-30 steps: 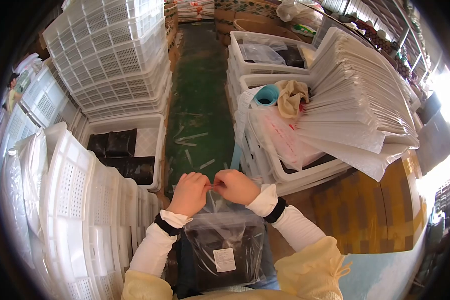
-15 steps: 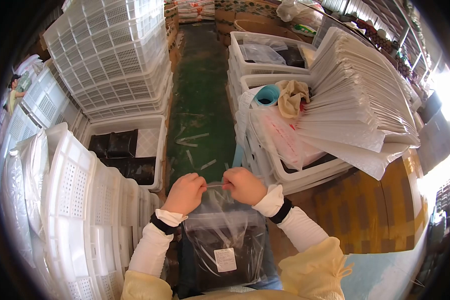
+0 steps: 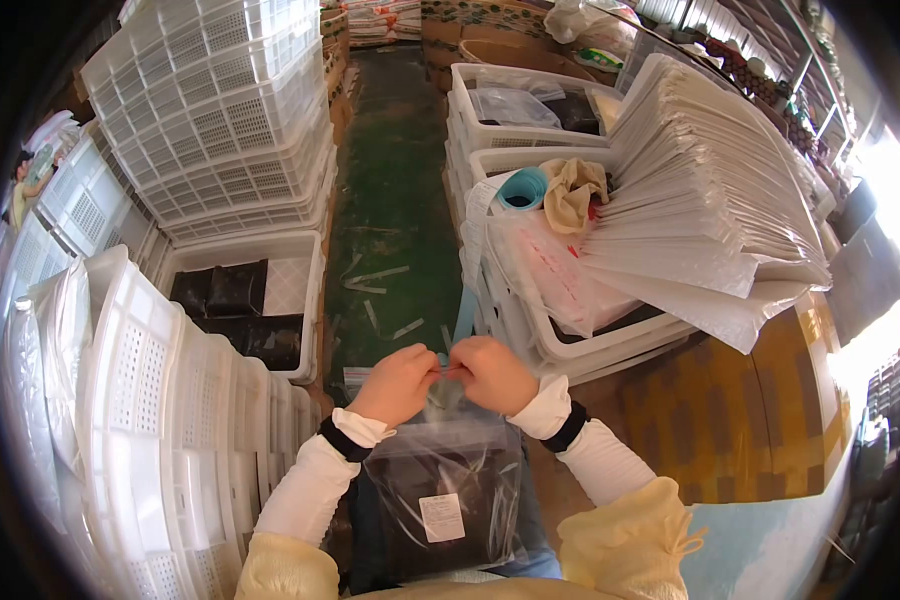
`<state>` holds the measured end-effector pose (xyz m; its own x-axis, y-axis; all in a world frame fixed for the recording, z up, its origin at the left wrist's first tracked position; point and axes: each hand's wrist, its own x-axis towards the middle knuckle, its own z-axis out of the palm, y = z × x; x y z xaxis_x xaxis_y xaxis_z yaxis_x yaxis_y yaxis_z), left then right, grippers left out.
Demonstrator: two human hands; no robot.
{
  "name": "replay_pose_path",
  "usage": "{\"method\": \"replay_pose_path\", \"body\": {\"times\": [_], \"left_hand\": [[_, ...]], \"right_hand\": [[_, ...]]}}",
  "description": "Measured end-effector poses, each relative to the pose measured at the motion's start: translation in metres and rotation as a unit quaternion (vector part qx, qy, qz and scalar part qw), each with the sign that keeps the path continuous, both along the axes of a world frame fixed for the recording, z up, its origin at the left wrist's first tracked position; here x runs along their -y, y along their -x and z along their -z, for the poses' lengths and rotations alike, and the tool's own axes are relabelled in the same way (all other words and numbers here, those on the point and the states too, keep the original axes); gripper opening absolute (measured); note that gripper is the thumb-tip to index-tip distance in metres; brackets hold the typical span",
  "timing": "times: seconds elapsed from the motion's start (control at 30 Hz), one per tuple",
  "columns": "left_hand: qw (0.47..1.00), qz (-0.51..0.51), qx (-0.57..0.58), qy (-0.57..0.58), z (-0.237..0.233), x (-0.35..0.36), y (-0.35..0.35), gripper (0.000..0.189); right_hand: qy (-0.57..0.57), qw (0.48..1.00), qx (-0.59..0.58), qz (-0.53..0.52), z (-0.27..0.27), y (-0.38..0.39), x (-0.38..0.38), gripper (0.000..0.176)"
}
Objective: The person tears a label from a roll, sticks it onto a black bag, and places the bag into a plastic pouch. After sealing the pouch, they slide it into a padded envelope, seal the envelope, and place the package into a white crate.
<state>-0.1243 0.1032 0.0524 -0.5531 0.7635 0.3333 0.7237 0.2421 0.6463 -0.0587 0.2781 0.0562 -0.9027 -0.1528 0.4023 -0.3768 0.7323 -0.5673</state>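
Observation:
A clear plastic bag lies upright against my lap, with a dark block-like package inside and a white printed label on its front. My left hand pinches the bag's top edge, and a corner of that edge sticks out to the left of my knuckles. Close beside it, my right hand pinches the same edge. The fingertips of both hands nearly meet, and the strip between them is mostly hidden.
White crates stand stacked on the left, with dark packages in a crate. On the right, crates hold a blue label roll, a beige cloth and a thick sheaf of white bags. Paper strips litter the green floor.
My left hand has slid right along the bag's top edge toward my right hand, leaving the left corner exposed. The gap between my hands has narrowed.

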Motion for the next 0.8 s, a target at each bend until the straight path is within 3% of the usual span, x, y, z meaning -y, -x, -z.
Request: {"method": "replay_pose_path", "body": {"times": [0.1, 0.2, 0.3, 0.4, 0.5, 0.7, 0.8], "left_hand": [[0.999, -0.009, -0.037, 0.008, -0.001, 0.002, 0.001, 0.005], [1.000, -0.015, -0.019, 0.008, -0.002, -0.002, -0.001, 0.005], [1.000, 0.013, 0.010, -0.009, -0.004, -0.007, -0.004, 0.005], [0.998, -0.004, -0.050, -0.022, -0.002, -0.008, -0.004, 0.006], [0.998, -0.006, -0.055, -0.025, -0.001, -0.009, -0.004, 0.007], [0.998, -0.033, -0.054, -0.016, -0.003, -0.002, -0.007, 0.008], [0.998, -0.040, -0.049, -0.014, -0.002, 0.008, -0.003, 0.012]], "right_hand": [[0.026, 0.997, 0.067, 0.022, -0.006, -0.005, -0.010, 0.006], [-0.062, 0.997, 0.039, 0.040, -0.010, -0.011, -0.010, 0.007], [-0.052, 0.997, 0.027, 0.044, -0.009, -0.012, -0.009, 0.007], [-0.010, 0.993, 0.087, 0.076, -0.022, -0.019, -0.012, 0.006], [-0.047, 0.997, 0.026, 0.060, -0.017, -0.022, -0.015, 0.006], [0.007, 0.994, 0.059, 0.088, -0.019, -0.030, -0.021, 0.006], [-0.035, 0.994, 0.027, 0.102, -0.018, -0.036, -0.026, 0.005]]}}
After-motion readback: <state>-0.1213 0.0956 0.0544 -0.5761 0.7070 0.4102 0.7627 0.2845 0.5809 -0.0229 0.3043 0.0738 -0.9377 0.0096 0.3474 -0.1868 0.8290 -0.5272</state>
